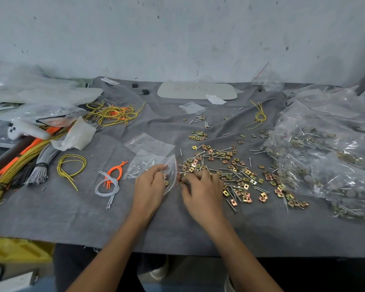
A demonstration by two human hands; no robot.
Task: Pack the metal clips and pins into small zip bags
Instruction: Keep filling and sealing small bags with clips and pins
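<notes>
Two hands in frame, one bag in play; my left hand (pixel 151 183) has the small zip bag (pixel 144 160) pinched at its mouth, fingers (pixel 159 168) curled over the top edge; the right hand (pixel 202 193) sits right at that opening, fingers (pixel 198 176) curled down among the loose pieces, and whether they have a clip in them I cannot tell; inside the bag I see a handful of pins at the closed end and a couple of clips near the mouth; behind it, two more flat clear bags (pixel 151 142), nothing in them that I can make out; to the right of my hands the metal clips (pixel 241 179) lie scattered with the pins (pixel 221 151) mixed through, far too many to count singly, plus one small separate heap (pixel 197 136) farther back; at the right edge, big clear sacks (pixel 325 159) stuffed with filled packs of the same hardware; to the left, one yellow cord loop (pixel 71 165), one orange bundle (pixel 116 171), one grey bundle (pixel 108 186), and thick sheaves of cords (pixel 40 163) beyond; two small black blocks (pixel 145 92) and one pale oval panel (pixel 196 91) at the back; all of it on a wrinkled grey cloth (pixel 72 211) over the tabletop, against a scuffed pale wall (pixel 177 28).
</notes>
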